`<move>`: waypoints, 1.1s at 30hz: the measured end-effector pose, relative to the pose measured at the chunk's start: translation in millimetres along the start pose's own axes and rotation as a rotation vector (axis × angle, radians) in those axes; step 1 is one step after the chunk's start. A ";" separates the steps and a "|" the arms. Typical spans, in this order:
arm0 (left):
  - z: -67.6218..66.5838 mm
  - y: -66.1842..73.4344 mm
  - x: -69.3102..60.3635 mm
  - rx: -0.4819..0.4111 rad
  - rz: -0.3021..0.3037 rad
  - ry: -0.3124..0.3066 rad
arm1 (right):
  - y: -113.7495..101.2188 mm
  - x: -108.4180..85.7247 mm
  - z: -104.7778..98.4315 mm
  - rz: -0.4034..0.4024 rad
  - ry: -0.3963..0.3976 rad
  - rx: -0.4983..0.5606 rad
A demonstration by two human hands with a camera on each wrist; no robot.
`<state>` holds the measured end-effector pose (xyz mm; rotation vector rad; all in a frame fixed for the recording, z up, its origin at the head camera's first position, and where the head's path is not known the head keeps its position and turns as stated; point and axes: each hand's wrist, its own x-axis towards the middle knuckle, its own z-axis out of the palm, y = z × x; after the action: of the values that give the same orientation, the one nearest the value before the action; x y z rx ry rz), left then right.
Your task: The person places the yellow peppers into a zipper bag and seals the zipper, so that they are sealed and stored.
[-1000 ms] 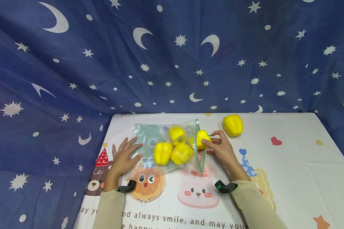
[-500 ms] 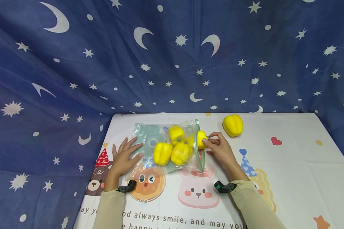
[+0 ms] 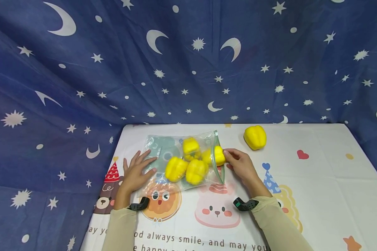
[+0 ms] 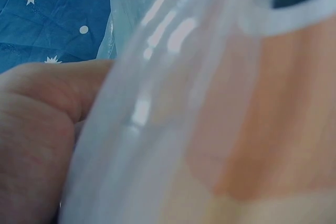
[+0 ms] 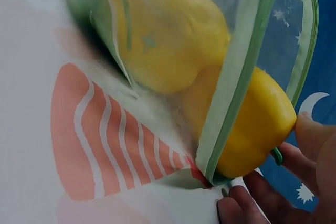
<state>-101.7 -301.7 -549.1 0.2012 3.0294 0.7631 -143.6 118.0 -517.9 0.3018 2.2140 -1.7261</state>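
A clear zip bag [image 3: 204, 139] with a green-edged mouth lies flat on the table, its opening toward the right. Three yellow bell peppers [image 3: 196, 172] are inside it. Another yellow bell pepper [image 3: 219, 156] lies partly through the mouth, stem end outward. My right hand [image 3: 243, 167] holds that stem end; in the right wrist view the thumb [image 5: 314, 132] touches the pepper and the other fingers curl below, near the green stem [image 5: 277, 155]. My left hand [image 3: 137, 174] rests with spread fingers on the bag's closed end. The left wrist view shows mostly blurred plastic.
One more yellow bell pepper [image 3: 255, 137] lies on the table behind and right of my right hand. A white printed cloth [image 3: 326, 181] covers the table. Behind it hangs a blue curtain [image 3: 188, 59] with moons and stars.
My right hand has moved left, pushing the pepper further into the bag's mouth. The peppers inside have shifted slightly left. My left hand has stayed in place.
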 end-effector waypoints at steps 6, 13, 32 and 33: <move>0.0 0.3 1.1 -0.003 0.002 0.005 | -0.9 0.3 -1.2 -0.004 -0.053 0.009; -1.6 -0.1 0.3 -0.006 0.004 0.006 | -1.6 0.5 -1.4 -0.037 -0.102 -0.016; 0.9 -0.9 -0.2 -0.017 0.015 0.012 | -7.0 3.7 5.9 -0.104 -0.129 -0.009; 0.8 -0.5 -0.2 -0.015 0.014 0.013 | -7.3 3.9 6.3 -0.101 -0.133 0.002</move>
<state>-101.5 -301.8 -550.0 0.2182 3.0365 0.7913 -149.1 109.9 -514.1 0.0735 2.1654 -1.7449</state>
